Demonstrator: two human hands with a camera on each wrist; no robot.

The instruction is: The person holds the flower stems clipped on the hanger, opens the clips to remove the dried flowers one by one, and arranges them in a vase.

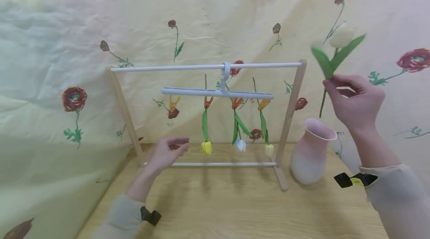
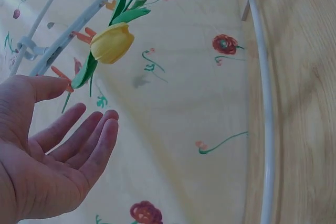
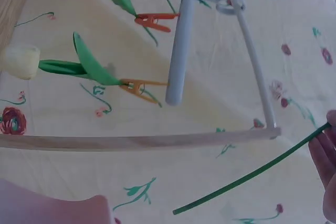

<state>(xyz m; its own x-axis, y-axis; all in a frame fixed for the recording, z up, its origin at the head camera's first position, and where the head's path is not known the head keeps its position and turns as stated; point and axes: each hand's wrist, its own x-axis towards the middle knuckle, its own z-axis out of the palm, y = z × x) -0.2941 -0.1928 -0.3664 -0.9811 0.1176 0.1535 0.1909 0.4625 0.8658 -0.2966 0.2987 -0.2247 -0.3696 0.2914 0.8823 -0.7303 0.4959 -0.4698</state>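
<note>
My right hand (image 1: 357,99) pinches the stem of a white tulip (image 1: 342,38), held bloom up, at the right above a pink-and-white vase (image 1: 310,153). In the right wrist view its green stem (image 3: 252,178) slants down from the fingers. My left hand (image 1: 168,155) holds nothing, its fingers loosely bent, left of a hanging yellow tulip (image 1: 206,148). From clothespins under a pale blue hanger (image 1: 201,92) hang three tulips, blooms down: the yellow one, a bluish-white tulip (image 1: 240,145) and a cream tulip (image 1: 269,150). A yellow clothespin (image 1: 173,103) at the hanger's left end carries no flower.
The hanger hooks over the top bar (image 1: 168,68) of a rack with wooden side posts (image 1: 292,108). A white lower bar (image 1: 221,164) runs near the wooden table (image 1: 215,209). Flower-printed cloth (image 1: 141,15) covers the wall behind and at the left.
</note>
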